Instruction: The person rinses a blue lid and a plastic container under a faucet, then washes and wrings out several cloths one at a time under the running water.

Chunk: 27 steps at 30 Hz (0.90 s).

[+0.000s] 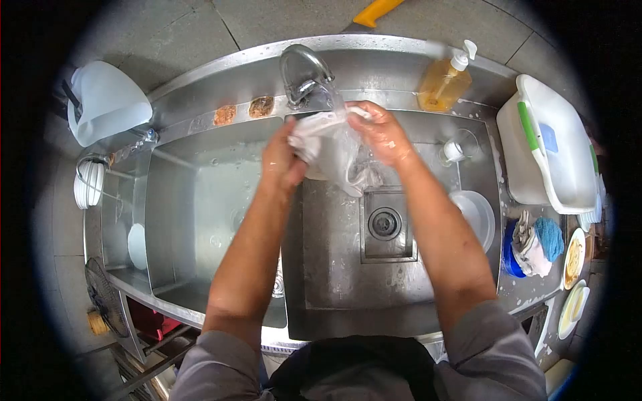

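Note:
Under the curved metal tap, water runs onto a wet, whitish cloth held up between both hands. My left hand is closed round its left side, a little smeared by motion. My right hand pinches its upper right edge, close to the stream. The cloth's lower part hangs down over the right sink basin, above and left of the square drain.
At left is a basin with water in it. A soap pump bottle stands behind the right basin. A white tub, a blue container with cloths and soiled plates line the right side. White plates stand far left.

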### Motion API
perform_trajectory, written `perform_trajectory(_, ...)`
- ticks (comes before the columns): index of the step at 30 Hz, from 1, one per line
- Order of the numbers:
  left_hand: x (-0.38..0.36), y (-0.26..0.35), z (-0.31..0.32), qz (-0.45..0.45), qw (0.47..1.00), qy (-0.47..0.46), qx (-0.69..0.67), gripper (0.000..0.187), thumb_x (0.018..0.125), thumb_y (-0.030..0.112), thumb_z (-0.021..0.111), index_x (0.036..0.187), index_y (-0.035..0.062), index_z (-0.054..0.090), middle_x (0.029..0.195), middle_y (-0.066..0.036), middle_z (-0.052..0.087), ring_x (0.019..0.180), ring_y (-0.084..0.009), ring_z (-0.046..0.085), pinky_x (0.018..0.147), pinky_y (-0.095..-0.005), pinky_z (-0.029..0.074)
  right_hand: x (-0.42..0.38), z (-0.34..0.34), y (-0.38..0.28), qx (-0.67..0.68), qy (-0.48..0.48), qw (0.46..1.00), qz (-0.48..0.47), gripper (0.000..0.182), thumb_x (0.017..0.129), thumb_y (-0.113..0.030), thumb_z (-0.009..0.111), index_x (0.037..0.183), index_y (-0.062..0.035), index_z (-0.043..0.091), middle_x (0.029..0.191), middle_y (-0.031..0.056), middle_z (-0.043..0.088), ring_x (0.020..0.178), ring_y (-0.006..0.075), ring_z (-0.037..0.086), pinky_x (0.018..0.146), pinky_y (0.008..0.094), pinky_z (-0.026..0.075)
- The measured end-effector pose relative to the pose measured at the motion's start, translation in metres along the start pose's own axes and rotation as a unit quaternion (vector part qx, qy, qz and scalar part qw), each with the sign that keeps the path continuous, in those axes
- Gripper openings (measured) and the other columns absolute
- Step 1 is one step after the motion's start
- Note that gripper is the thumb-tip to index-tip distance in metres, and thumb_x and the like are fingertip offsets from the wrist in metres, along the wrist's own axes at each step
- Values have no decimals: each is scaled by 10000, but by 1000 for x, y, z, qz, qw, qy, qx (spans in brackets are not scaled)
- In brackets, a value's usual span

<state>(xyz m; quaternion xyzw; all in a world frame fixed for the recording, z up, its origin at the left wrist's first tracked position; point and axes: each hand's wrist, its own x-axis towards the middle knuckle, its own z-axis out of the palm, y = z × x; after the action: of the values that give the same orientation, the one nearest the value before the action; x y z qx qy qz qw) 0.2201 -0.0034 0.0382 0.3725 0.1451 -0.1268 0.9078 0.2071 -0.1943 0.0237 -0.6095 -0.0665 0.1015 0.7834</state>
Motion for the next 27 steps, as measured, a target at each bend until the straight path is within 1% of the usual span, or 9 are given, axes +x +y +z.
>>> perform_trajectory(4, 30, -59, -27, -140, 874, -405, -229, 338, 990, 361, 550, 971, 41, 655, 923, -68, 655, 785, -202, 637, 648, -358, 530, -3, 62, 36, -209, 90, 952, -205, 195, 860, -211, 728, 863, -24, 678, 794, 25, 662, 819, 113, 609, 769, 326, 494)
perform_trajectory(8, -9, -80, 0, -100, 985, 74, 120, 390, 984, 446, 524, 945, 72, 631, 913, -93, 643, 789, -234, 642, 685, -390, 532, 15, 43, 16, -323, 266, 904, -84, 348, 909, -316, 637, 720, -27, 596, 641, 191, 581, 621, 389, 593, 582, 419, 460)
perform_trajectory(11, 3, -70, -19, -51, 953, -237, -183, 447, 983, 432, 529, 1130, 21, 625, 1032, -108, 663, 856, -231, 651, 735, -376, 532, 3, 56, 16, -391, 202, 871, -216, 389, 933, -354, 611, 720, -28, 606, 605, 148, 564, 580, 255, 561, 573, 383, 452)
perform_trajectory(13, -29, -63, 9, -61, 984, -164, -39, 420, 982, 418, 535, 1103, 28, 633, 1005, -108, 665, 855, -222, 648, 740, -374, 528, -2, 48, 6, -422, 163, 849, -274, 411, 944, -373, 597, 720, -29, 611, 587, 126, 556, 560, 188, 546, 568, 365, 448)
perform_trajectory(15, -72, -40, 57, -77, 963, -15, 258, 368, 980, 389, 549, 1050, 41, 647, 951, -110, 671, 853, -204, 643, 752, -371, 520, 11, 14, -22, -230, 186, 952, 75, 415, 955, -420, 589, 800, -38, 632, 660, 70, 599, 657, 126, 556, 628, 340, 464)
perform_trajectory(16, -47, -31, 33, -13, 858, -67, 509, 315, 967, 318, 569, 1056, 30, 661, 957, -96, 673, 865, -182, 627, 758, -349, 505, 21, 1, 11, -90, 164, 980, -72, 422, 956, -446, 592, 877, -36, 656, 768, 34, 646, 740, 137, 601, 694, 306, 478)
perform_trajectory(19, -39, 2, 62, 79, 942, -56, 322, 302, 952, 259, 578, 1083, 3, 669, 993, -89, 680, 860, -172, 615, 740, -317, 493, -12, 6, 53, 69, 51, 992, -93, 427, 941, -441, 624, 935, -17, 670, 829, 7, 654, 777, 133, 592, 757, 269, 475)
perform_trajectory(22, -71, 55, 111, 166, 951, -95, 242, 249, 953, 214, 568, 1063, 2, 640, 952, -87, 668, 830, -171, 629, 734, -295, 499, -50, 7, 78, -203, 52, 978, 20, 414, 949, -408, 623, 1013, 0, 653, 905, 27, 661, 806, 139, 611, 749, 283, 503)
perform_trajectory(27, -103, 59, 85, 213, 959, -71, 176, 320, 969, 233, 533, 1204, 18, 566, 1072, -99, 638, 988, -210, 630, 867, -365, 508, -42, -18, 130, 105, 276, 938, 181, 243, 935, -115, 505, 1113, -18, 638, 919, 118, 668, 827, 241, 657, 663, 409, 535)
